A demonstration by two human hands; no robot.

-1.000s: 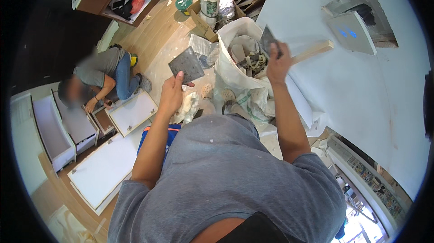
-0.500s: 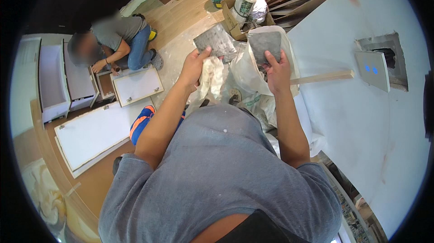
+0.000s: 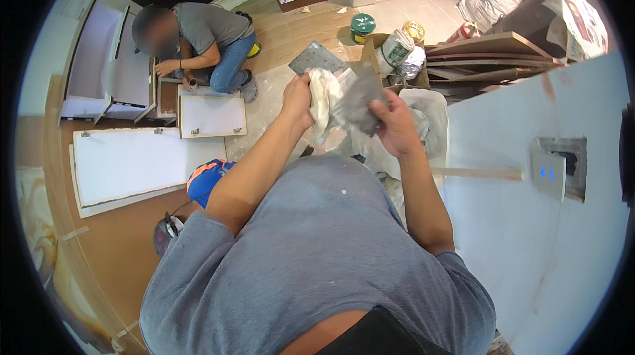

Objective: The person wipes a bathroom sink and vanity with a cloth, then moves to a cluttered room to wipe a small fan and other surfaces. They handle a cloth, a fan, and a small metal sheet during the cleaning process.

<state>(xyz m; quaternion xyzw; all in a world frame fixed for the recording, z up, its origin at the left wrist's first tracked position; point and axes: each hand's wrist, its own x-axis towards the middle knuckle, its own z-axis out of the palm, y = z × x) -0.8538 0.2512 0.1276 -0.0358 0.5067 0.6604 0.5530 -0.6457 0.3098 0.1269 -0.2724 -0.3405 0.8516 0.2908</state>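
Note:
My left hand (image 3: 299, 102) is closed at the edge of a flat grey square plate (image 3: 316, 57). A cream-white, lumpy, folded-looking thing (image 3: 323, 97) hangs beside its fingers; whether it is cloth or a soft mass I cannot tell. My right hand (image 3: 395, 123) grips a second flat grey square plate (image 3: 360, 105), smeared by motion, thumb on its near face. This plate is close to the right side of the cream-white thing; I cannot tell whether they touch. Below and behind my right hand stands a whitish plastic bag (image 3: 433, 107), partly hidden by my forearm.
At the left a co-worker (image 3: 215, 38) crouches by open drawers (image 3: 96, 57). White panels (image 3: 132, 163) lie nearby. Ahead are a green-lidded tub (image 3: 362, 26), a cardboard box (image 3: 374, 51) with containers and stacked boards (image 3: 493, 54). A wooden stick (image 3: 483, 174) juts toward the right wall (image 3: 489, 137).
My right hand has swung its plate leftward, from above the whitish bag to beside the cream-white thing. My left hand keeps its plate. The whole view has shifted, showing more of the far floor.

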